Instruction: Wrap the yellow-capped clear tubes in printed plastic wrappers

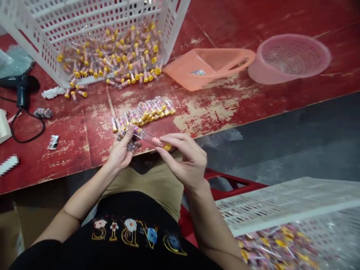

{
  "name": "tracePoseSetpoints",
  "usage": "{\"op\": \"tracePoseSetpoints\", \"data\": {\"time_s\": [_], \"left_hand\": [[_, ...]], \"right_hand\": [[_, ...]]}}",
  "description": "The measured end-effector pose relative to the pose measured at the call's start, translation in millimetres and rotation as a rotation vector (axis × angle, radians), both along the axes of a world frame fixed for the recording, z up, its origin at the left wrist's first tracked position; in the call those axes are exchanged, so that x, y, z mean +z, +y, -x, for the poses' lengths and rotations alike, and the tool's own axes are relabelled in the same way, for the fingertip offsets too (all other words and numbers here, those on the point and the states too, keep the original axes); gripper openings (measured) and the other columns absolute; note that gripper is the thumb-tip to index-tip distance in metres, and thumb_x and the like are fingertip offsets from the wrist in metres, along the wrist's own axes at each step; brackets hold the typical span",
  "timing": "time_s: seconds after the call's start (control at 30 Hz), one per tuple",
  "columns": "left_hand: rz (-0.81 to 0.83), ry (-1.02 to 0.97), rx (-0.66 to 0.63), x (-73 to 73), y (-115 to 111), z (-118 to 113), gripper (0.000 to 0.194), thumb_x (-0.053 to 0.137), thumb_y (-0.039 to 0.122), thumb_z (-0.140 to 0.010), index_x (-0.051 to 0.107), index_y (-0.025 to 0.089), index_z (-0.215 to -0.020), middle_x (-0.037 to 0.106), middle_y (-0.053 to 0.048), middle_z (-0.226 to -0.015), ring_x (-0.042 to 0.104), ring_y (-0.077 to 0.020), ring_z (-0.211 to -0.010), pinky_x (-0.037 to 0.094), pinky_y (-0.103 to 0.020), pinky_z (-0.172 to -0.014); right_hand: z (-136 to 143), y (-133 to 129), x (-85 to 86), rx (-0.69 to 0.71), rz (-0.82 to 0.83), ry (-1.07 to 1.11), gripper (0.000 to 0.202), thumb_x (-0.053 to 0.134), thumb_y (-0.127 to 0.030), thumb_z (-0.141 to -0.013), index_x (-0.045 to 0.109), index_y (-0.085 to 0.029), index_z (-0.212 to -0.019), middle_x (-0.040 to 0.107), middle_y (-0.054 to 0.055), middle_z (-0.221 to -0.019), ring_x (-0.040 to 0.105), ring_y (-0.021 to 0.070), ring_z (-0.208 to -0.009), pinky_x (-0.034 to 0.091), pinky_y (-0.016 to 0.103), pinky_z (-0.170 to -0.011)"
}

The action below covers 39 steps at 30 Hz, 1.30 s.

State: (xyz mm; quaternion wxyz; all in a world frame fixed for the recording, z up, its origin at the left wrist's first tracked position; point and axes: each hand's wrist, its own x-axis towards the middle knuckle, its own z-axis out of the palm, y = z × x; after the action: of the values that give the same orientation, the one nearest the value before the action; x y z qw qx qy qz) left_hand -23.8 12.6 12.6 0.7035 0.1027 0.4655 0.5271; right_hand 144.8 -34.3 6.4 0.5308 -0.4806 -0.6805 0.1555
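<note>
A clear tube with a yellow cap and pink bits inside (153,140) is held slantwise between my two hands. My right hand (187,159) pinches its capped end between thumb and fingertips. At the other end, a printed plastic sleeve (139,132) surrounds the tube near the thumb of my left hand (121,150). That hand is closed on a small bunch of printed sleeves (129,145), partly hidden by the thumb. Just beyond my hands, sleeved tubes (144,112) lie side by side in a stacked row on the red table (213,108).
A tipped white crate (36,43) spills many yellow-capped tubes (112,58). An orange scoop (208,69) and pink basket (264,71) stand right. Left are a black hair dryer (22,86) and sleeve bundles (43,112). Another white crate (261,206) of filled tubes sits lower right.
</note>
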Motion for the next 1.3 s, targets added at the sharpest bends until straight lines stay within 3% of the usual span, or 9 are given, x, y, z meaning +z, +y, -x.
{"op": "tracePoseSetpoints", "data": {"time_s": [0.17, 0.37, 0.53, 0.7, 1.0, 1.3], "left_hand": [[-0.086, 0.057, -0.121, 5.2, -11.6, -3.2, 0.049, 0.094, 0.036, -0.053, 0.064, 0.016, -0.087, 0.069, 0.002, -0.080, 0.065, -0.0095, -0.065, 0.057, -0.022, -0.060], [-0.145, 0.124, -0.102, 5.7, -18.8, -4.1, 0.051, 0.093, 0.041, -0.056, 0.063, 0.015, -0.089, 0.067, 0.002, -0.079, 0.066, -0.0095, -0.062, 0.057, -0.020, -0.057], [-0.281, 0.215, -0.169, 0.8, -27.0, -5.5, 0.046, 0.088, 0.040, -0.066, 0.068, 0.019, -0.103, 0.065, 0.001, -0.084, 0.063, -0.0089, -0.062, 0.058, -0.021, -0.058], [-0.398, 0.270, -0.200, -4.6, -35.1, -5.7, 0.048, 0.083, 0.038, -0.074, 0.069, 0.028, -0.118, 0.064, -0.001, -0.091, 0.062, -0.0090, -0.062, 0.055, -0.020, -0.053], [-0.383, 0.245, -0.219, -4.0, -37.7, -8.1, 0.053, 0.083, 0.035, -0.074, 0.067, 0.029, -0.124, 0.064, 0.000, -0.089, 0.061, -0.0091, -0.058, 0.053, -0.021, -0.051], [-0.340, 0.234, -0.225, -12.8, -32.8, -13.2, 0.061, 0.085, 0.037, -0.072, 0.064, 0.029, -0.128, 0.066, 0.000, -0.090, 0.062, -0.0083, -0.057, 0.053, -0.020, -0.051]], "right_hand": [[-2.5, -13.4, 3.8, -0.015, -0.087, -0.064, 0.048, 0.076, -0.014, -0.081, 0.069, -0.033, -0.125, 0.071, 0.006, -0.102, 0.069, 0.0211, -0.091, 0.059, 0.036, -0.080], [6.4, -20.7, -2.7, 0.177, 0.068, 0.155, 0.049, 0.061, -0.009, -0.091, 0.064, -0.033, -0.133, 0.069, 0.007, -0.120, 0.067, 0.0212, -0.109, 0.057, 0.038, -0.094], [20.7, -23.6, -11.6, 0.110, 0.105, 0.296, 0.051, 0.061, -0.007, -0.090, 0.063, -0.032, -0.134, 0.068, 0.007, -0.129, 0.065, 0.0241, -0.118, 0.054, 0.043, -0.102], [30.9, -25.5, -10.8, -0.022, 0.091, 0.419, 0.039, 0.065, -0.005, -0.087, 0.076, -0.032, -0.114, 0.077, 0.004, -0.107, 0.072, 0.0207, -0.097, 0.059, 0.038, -0.088], [35.6, -28.7, -4.2, -0.161, 0.076, 0.444, 0.029, 0.071, -0.007, -0.083, 0.080, -0.029, -0.099, 0.079, 0.003, -0.092, 0.074, 0.0189, -0.084, 0.061, 0.034, -0.078], [37.2, -28.2, -9.9, -0.203, 0.144, 0.487, 0.022, 0.071, -0.012, -0.084, 0.080, -0.028, -0.096, 0.078, 0.003, -0.092, 0.073, 0.0188, -0.086, 0.060, 0.035, -0.082]]}}
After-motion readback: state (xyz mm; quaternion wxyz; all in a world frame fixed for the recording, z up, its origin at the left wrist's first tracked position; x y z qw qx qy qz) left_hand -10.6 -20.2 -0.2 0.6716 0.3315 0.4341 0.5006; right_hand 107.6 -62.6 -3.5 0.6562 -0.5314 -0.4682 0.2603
